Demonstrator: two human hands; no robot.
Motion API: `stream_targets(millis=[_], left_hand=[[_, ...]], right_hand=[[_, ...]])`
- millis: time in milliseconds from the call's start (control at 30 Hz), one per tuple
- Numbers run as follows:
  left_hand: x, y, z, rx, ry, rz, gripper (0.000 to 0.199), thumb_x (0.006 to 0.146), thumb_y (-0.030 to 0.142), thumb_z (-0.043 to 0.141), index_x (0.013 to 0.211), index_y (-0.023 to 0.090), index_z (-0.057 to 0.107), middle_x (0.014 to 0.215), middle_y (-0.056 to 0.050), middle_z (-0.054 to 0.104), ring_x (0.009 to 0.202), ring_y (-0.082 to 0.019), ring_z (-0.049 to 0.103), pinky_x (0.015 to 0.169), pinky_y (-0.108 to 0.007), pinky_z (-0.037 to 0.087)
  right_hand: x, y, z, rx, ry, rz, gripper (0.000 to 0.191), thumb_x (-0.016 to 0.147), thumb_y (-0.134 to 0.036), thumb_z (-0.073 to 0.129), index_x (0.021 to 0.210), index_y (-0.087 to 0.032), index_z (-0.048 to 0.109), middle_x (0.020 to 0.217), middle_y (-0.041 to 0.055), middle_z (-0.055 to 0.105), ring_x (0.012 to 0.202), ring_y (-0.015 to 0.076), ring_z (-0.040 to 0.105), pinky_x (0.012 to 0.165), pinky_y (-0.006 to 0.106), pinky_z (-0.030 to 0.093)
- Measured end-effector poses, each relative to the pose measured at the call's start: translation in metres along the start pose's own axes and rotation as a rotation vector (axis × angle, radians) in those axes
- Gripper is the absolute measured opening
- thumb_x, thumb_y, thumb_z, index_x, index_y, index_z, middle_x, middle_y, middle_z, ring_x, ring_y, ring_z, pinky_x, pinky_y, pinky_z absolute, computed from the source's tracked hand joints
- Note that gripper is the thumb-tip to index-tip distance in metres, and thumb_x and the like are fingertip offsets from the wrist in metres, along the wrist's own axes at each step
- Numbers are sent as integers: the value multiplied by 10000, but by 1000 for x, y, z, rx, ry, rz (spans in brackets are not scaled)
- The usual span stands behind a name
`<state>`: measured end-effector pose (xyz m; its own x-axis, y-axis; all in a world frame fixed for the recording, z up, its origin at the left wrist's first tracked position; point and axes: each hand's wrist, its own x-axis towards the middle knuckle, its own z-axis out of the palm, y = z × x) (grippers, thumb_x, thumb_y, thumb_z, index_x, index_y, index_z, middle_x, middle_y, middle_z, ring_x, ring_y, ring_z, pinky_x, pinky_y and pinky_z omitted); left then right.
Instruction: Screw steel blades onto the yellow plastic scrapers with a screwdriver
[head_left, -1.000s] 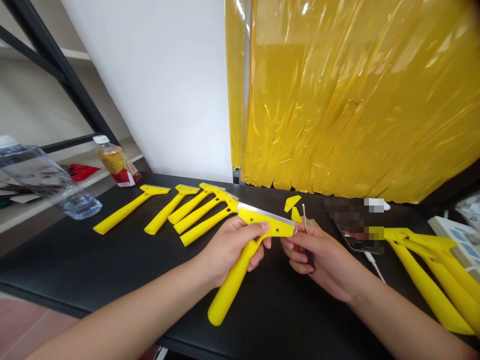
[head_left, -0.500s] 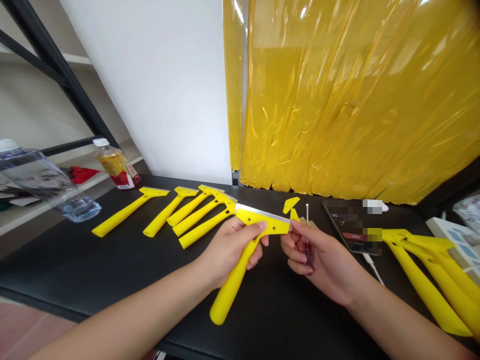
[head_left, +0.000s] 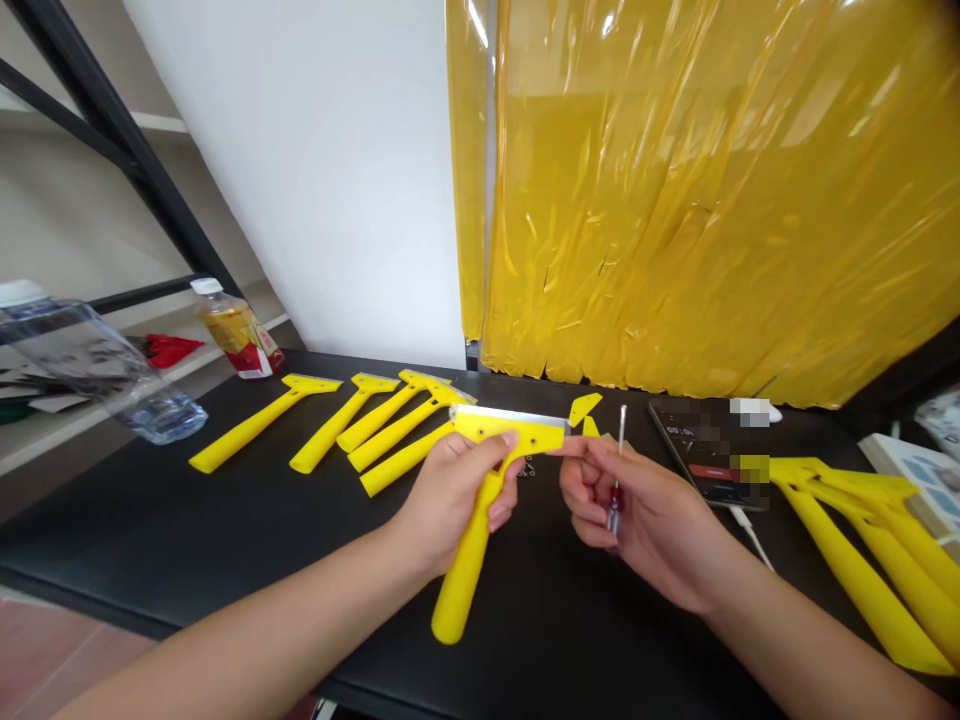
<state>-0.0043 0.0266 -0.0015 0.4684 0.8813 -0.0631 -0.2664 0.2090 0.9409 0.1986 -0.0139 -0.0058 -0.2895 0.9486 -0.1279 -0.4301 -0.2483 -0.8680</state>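
Note:
My left hand grips a yellow scraper just below its head, thumb on the front face. A metal blade edge runs along the top of the head, and two dark holes show in it. Wrapped round a small screwdriver, my right hand keeps its shaft pointing up. Its index fingertip touches the right end of the scraper head. Small yellow pieces lie behind that hand. Tiny metal parts show on the table between the hands.
Several yellow scrapers lie at the left on the black table. A drink bottle and a water bottle stand farther left. On the right are a phone with a white cable and more yellow scrapers.
The held scraper has shifted a little left and its handle is more upright. The tiny metal parts have come into view beside my left hand.

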Motion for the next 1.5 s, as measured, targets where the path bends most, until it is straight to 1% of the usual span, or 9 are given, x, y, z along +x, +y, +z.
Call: stream_targets(millis=[133, 200, 300, 367, 467, 633, 733, 967, 1500], left_hand=[[4, 7, -6, -5, 72, 24, 400, 979, 442, 572, 677, 180, 561, 430, 24, 464, 391, -88, 393, 453, -225, 310], [5, 10, -9, -2, 89, 36, 401, 981, 446, 572, 678, 182, 556, 438, 23, 464, 397, -93, 400, 454, -229, 314], [7, 12, -10, 22, 118, 60, 398, 979, 454, 584, 690, 181, 564, 442, 21, 468, 408, -100, 408, 463, -237, 326], [8, 13, -11, 44, 148, 77, 393, 976, 446, 594, 688, 180, 567, 445, 22, 467, 413, -101, 410, 470, -241, 333], [10, 14, -13, 69, 181, 102, 376, 965, 415, 616, 679, 180, 554, 461, 23, 481, 419, -97, 416, 477, -244, 332], [12, 15, -17, 86, 206, 115, 387, 980, 421, 584, 678, 181, 549, 455, 23, 472, 416, -101, 419, 480, -249, 336], [13, 13, -17, 75, 207, 113, 384, 979, 422, 580, 682, 181, 549, 460, 23, 474, 407, -99, 413, 471, -248, 328], [14, 9, -17, 53, 204, 93, 384, 981, 438, 588, 697, 183, 550, 460, 26, 468, 403, -100, 411, 462, -245, 317], [15, 8, -17, 74, 196, 88, 390, 975, 449, 596, 693, 187, 532, 448, 29, 456, 405, -98, 405, 465, -246, 315]], right_hand=[[3, 1, -9, -417, 131, 11, 440, 998, -680, 455, 1184, -305, 591, 709, -40, 518, 534, 139, 434, 506, 295, 445], [5, 0, -18, -693, 221, 38, 371, 960, -627, 573, 1139, -303, 605, 749, -35, 538, 553, 134, 441, 503, 277, 421], [6, -3, -31, -999, 324, -71, 223, 932, -430, 653, 1110, -296, 656, 941, 22, 663, 709, 170, 570, 639, 312, 469], [6, -6, -36, -1132, 342, -142, 259, 954, -373, 593, 1195, -327, 676, 1004, 34, 700, 786, 204, 627, 742, 362, 487], [4, -9, -35, -1299, 364, -178, 338, 951, -371, 585, 1280, -356, 658, 901, 25, 716, 793, 239, 654, 767, 395, 472], [0, -8, -20, -1084, 303, -239, 113, 933, -384, 642, 982, -284, 623, 790, -6, 658, 715, 190, 609, 647, 317, 460], [-4, -1, -12, -978, 197, -272, 159, 1005, -411, 569, 1007, -267, 636, 861, 4, 676, 768, 170, 627, 699, 302, 498], [-5, 15, -5, -1268, -36, -342, 159, 1066, -396, 501, 1031, -290, 615, 863, -32, 679, 794, 149, 648, 734, 305, 473], [-7, 11, -6, -1404, -21, -481, 110, 1063, -344, 521, 1031, -285, 608, 820, -60, 676, 714, 123, 641, 666, 269, 449]])
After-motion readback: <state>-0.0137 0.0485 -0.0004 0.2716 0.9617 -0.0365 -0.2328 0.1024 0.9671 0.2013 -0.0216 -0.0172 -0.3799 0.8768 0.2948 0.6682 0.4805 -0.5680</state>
